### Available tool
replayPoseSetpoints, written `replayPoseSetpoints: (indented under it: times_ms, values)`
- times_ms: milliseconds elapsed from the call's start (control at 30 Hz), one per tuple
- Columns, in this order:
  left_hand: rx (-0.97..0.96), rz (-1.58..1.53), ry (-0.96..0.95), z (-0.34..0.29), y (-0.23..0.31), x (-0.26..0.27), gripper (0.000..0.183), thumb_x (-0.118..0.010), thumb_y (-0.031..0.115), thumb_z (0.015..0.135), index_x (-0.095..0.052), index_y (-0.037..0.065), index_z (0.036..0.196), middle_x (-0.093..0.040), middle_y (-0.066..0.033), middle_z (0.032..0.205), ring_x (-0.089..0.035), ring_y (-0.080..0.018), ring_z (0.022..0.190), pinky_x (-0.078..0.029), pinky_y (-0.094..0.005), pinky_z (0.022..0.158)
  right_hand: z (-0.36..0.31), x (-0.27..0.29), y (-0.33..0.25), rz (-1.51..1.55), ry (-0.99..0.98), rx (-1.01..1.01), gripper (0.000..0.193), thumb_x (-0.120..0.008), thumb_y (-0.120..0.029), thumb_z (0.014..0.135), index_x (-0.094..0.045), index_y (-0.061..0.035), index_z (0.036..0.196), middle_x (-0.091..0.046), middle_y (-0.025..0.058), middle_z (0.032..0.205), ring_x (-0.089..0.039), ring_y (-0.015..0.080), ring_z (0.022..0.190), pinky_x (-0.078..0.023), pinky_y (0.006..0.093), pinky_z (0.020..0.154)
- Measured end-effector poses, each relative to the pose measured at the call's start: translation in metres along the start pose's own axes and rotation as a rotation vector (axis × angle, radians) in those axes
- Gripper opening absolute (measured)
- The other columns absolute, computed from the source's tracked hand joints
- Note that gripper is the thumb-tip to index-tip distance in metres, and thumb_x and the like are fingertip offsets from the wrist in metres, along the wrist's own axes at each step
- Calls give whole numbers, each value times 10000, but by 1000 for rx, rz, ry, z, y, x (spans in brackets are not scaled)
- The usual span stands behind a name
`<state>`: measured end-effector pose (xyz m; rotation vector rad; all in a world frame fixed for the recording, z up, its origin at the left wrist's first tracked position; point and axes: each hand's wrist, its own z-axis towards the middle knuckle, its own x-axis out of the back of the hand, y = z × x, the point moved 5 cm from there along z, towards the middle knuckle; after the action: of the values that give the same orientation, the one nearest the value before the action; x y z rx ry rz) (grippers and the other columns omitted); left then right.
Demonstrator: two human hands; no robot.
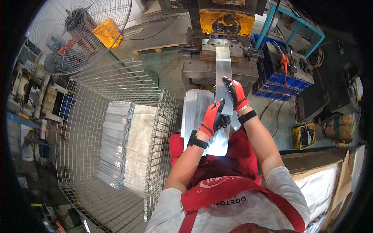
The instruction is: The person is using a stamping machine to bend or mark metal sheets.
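Note:
A long flat metal strip [224,69] runs away from me, its far end lying in the die [221,47] of a press. My right hand [236,93], in a red glove with black-coated fingers, is closed on the strip's right edge, thumb on top. Closer to me, my left hand [213,117], gloved alike, is closed at the strip's left edge near its near end; its fingertips are partly hidden. Under and beside my hands lies a stack of similar metal strips [193,106], just in front of my red apron [217,167].
At left stands a wire mesh cage [159,128] holding stacked metal strips [114,143]. Behind it is a large fan [75,21]. Blue crates [272,85] with tools on top stand right of the press [221,19]. A yellow bin [305,136] sits at right.

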<state>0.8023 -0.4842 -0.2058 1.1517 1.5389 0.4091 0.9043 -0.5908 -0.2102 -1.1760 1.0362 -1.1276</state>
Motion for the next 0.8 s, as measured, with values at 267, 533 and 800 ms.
replayPoseSetpoints:
  times_ms: [267, 533, 800]
  values:
    - [22, -22, -135, -21, 4, 2, 299, -460, 384, 856, -487, 90, 907, -559, -49, 594, -542, -130, 423, -368, -217, 332, -14, -12, -18, 184, 176, 54, 241, -572, -250, 805, -567, -9, 815, -467, -43, 637, -407, 47, 587, -338, 221, 519]
    - [-256, 1205, 19, -81, 30, 41, 241, -507, 322, 824, -509, 82, 800, -553, -69, 598, -549, -186, 498, -404, -305, 443, -79, 0, -127, -1204, 180, 703, 588, -668, -394, 620, -483, -121, 1107, -533, 78, 1058, -466, 257, 1015, -235, 444, 956]
    - [-683, 1546, 214, -106, 73, 35, 288, -588, 238, 752, -523, 97, 995, -579, -105, 725, -553, -218, 594, -422, -322, 526, -87, -14, -94, -1511, -670, 519, 195, -587, -263, 658, -551, -151, 813, -537, 55, 692, -540, 212, 675, -375, 365, 821]
